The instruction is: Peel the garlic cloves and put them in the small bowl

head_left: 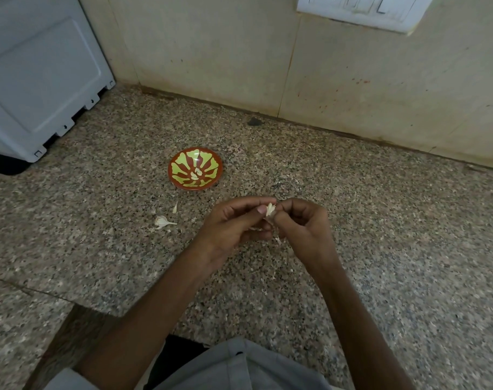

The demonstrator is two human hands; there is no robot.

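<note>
My left hand (234,223) and right hand (298,223) both pinch a pale papery garlic clove (270,211) between them, near the red-and-green patterned small bowl (177,183), so the skin tears away.

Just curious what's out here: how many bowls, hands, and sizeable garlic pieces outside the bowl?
small bowl: 1
hands: 2, left hand and right hand
garlic clove pinched between both hands: 1
loose garlic pieces left of the hands: 2
Total: 6
</note>
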